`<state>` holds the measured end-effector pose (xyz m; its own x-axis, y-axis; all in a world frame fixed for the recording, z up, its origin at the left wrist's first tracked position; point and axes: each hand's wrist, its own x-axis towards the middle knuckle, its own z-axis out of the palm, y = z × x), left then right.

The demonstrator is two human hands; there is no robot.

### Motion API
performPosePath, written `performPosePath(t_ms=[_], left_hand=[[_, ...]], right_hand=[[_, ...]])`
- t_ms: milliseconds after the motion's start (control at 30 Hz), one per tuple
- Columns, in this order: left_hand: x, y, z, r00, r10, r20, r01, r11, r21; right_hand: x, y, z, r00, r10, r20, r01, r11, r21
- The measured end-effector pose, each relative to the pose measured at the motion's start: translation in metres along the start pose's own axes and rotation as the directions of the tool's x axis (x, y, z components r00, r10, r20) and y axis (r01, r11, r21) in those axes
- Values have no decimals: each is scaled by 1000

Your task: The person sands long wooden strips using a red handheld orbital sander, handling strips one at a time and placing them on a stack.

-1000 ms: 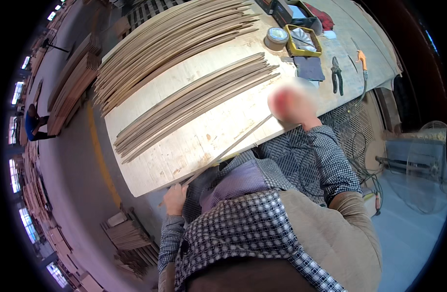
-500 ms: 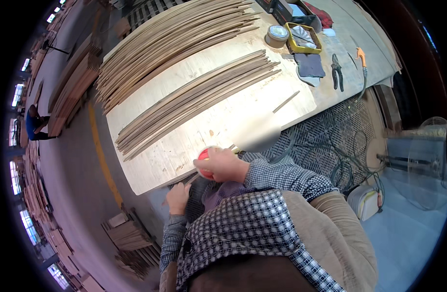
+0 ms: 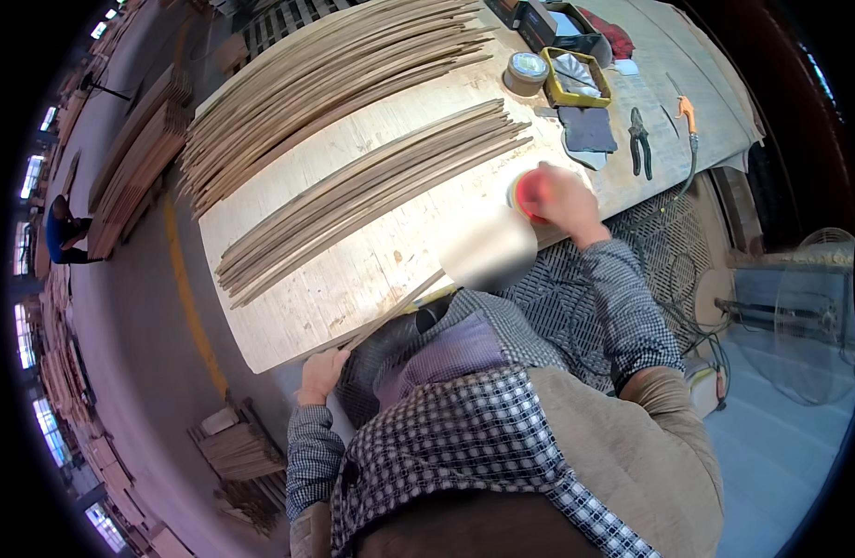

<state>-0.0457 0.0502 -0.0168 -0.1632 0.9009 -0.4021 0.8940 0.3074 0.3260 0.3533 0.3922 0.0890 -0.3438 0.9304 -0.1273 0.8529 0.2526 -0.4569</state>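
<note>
Along the table's near edge lies a thin wooden strip (image 3: 401, 303), its left end gripped in the closed fingers of my left hand (image 3: 323, 374). My right hand (image 3: 570, 201) is wrapped round a red, round hand-sized tool with a pale rim (image 3: 528, 195), over the right part of the strip; its exact kind I cannot make out. A blurred patch hides the strip's middle and the board beneath it. Beyond my hands, a bundle of thin wooden strips (image 3: 371, 195) lies on the pale board (image 3: 376, 265), with a larger row of strips (image 3: 334, 88) behind it.
Toward the back right are a round tin (image 3: 526, 74), a yellow tray (image 3: 578, 78), a dark pad (image 3: 588, 128), black pliers (image 3: 640, 142) and an orange air gun (image 3: 687, 113) with its hose. Stacked boards (image 3: 144, 177) and a person (image 3: 65, 231) are far left.
My right hand has slid the red tool away along the strip, from near my left hand to the strip's right part. My left hand has shifted slightly left, still gripping the strip's end.
</note>
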Motion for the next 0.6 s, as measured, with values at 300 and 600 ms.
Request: performPosePath(t_ms=[300, 600], left_hand=[[15, 6, -2, 989, 145, -10, -144, 963, -226], [4, 10, -2, 992, -116, -54, 113, 992, -57]], right_hand=[[-30, -52, 50, 1000, -6, 18, 4, 997, 80], [-69, -124, 101, 907, -394, 147, 389, 919, 60]])
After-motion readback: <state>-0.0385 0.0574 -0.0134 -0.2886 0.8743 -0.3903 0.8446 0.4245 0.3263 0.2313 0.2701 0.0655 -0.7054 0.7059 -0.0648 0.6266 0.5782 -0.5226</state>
